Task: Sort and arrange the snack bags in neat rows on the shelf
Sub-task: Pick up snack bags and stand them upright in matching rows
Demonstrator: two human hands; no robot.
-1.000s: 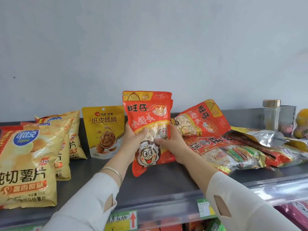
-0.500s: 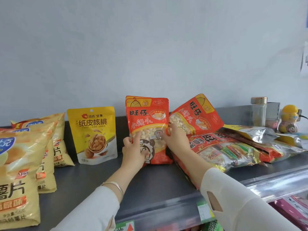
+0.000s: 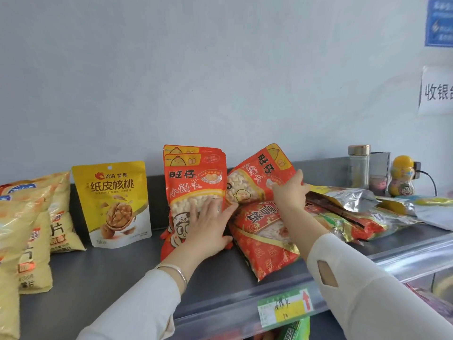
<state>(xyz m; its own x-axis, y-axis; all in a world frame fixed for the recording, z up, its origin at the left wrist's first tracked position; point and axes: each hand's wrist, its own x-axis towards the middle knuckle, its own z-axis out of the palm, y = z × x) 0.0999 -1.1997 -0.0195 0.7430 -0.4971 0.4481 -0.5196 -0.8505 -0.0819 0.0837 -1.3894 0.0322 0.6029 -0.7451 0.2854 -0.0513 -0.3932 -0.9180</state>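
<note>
Head view: left hand (image 3: 208,225) flat, fingers straight, pressing upright red bags (image 3: 193,182), which stand mid-shelf (image 3: 117,263) near back edge. Right hand (image 3: 290,190) pinches tilted red bag (image 3: 257,177), which leans on flat bag heap (image 3: 343,212) toward right end. Risks: pulling tilted bag may drag heap toward front edge; easing left hand may let upright pair topple forward.

Single head-worn wide-angle view, taken from in front of the shelf (image 3: 110,278) and just above its level, facing forward and slightly down toward the far wall (image 3: 220,69), which fills the upper half. The camera stands close: both sleeves enter from the near bottom edge, the left hand (image 3: 208,224) and right hand (image 3: 290,192) lie mid-frame, and the centre falls beside the tilted red bag (image 3: 259,177). Chip bags (image 3: 22,231) are cropped at left, a paper notice (image 3: 437,92) at right.
</note>
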